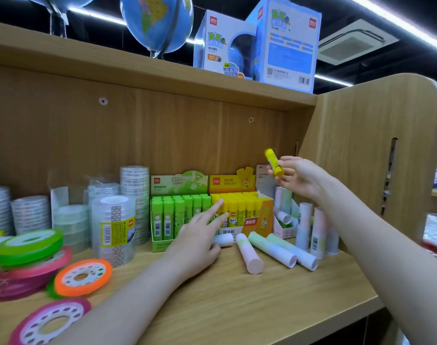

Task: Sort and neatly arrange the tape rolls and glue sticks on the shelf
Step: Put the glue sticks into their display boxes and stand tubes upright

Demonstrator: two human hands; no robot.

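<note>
My right hand (297, 178) pinches a yellow glue stick (274, 162) by its lower barrel, raised above the yellow display box (259, 220) on the shelf (237, 295). It looks light, rigid and smooth, so I'd hold mid-barrel. My left hand (200, 235) hovers spread, forefinger extended toward the box.

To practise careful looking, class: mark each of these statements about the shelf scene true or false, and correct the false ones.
1. The right hand holds a yellow glue stick in the air. True.
2. The left hand holds a tape roll. False: it reaches, finger extended, toward the yellow glue box.
3. The green glue box stands left of the yellow one. True.
4. All pastel glue sticks stand upright. False: several lie on the shelf.
5. The orange tape roll sits on the top board. False: it rests low, left.
</note>
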